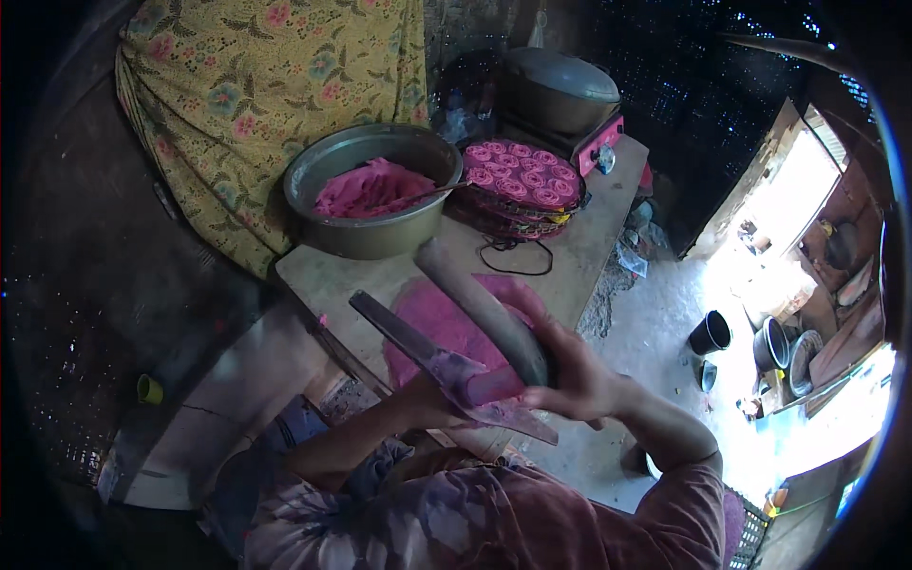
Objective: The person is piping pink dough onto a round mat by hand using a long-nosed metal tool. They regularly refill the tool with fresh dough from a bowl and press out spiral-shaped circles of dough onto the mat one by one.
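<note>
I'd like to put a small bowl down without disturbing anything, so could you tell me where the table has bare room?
Bare wood shows along the table edge right of the black cord, and in the near-left corner below the metal basin. The middle is crowded: pink dough, roller, both hands and the knife. The tray of pink rings fills the back.

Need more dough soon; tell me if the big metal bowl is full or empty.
Partly full: the metal bowl holds a heap of pink dough, below the rim.

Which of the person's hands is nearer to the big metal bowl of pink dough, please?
Left. The left hand, with the knife, is on the side of the bowl; the right hand, on the roller, is further right.
</note>
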Motion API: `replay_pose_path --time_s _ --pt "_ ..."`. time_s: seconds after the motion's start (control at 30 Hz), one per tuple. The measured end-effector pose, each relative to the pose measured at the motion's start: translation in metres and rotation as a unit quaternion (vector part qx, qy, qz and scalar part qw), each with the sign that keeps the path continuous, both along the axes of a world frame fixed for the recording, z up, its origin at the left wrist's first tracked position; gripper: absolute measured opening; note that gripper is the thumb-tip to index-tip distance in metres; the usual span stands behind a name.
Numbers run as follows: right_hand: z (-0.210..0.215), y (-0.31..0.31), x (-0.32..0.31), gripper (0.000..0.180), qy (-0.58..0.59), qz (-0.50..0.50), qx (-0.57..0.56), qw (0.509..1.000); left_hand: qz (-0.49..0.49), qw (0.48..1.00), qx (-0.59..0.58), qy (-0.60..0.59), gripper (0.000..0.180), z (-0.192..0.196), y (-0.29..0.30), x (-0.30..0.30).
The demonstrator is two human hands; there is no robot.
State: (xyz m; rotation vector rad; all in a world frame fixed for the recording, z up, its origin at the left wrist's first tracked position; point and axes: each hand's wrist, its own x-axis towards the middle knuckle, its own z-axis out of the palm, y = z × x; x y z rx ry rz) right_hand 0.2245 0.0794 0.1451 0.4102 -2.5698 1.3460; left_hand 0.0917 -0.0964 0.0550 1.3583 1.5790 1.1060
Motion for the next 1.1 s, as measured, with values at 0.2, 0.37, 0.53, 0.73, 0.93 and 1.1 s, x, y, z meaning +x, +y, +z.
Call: replay_pose_path --time_s 0.2,0.37,0.53,0.73,0.93,1.1 --pt "-0.116 0.042 0.052 0.100 -0.344 0.364 -0.502 0.705 0.022 0.981 0.143 -0.131 0.080 0.047 -0.037 -0.022" --pt "-0.133 -0.014 0.037 0.103 -0.331 0.422 -0.667 0.517 0.021 0.811 0.453 -0.370 0.115 0.099 -0.009 -0.031" --pt "-0.116 -0.013 0.032 0.105 -0.340 0.425 -0.660 0.518 -0.014 0.782 0.445 -0.436 0.108 0.108 0.020 -0.057" --pt "-0.089 0.032 0.011 0.110 -0.402 0.279 -0.566 0.664 -0.038 0.744 0.396 -0.537 0.071 0.053 0.053 -0.136" --pt "-0.104 0.058 -0.037 0.093 -0.536 0.122 -0.454 0.701 -0.009 0.582 0.432 -0.689 0.051 -0.077 0.057 -0.179" --pt "-0.099 0.062 -0.062 0.068 -0.557 0.073 -0.387 0.731 -0.017 0.487 0.485 -0.726 0.043 -0.120 0.053 -0.190"
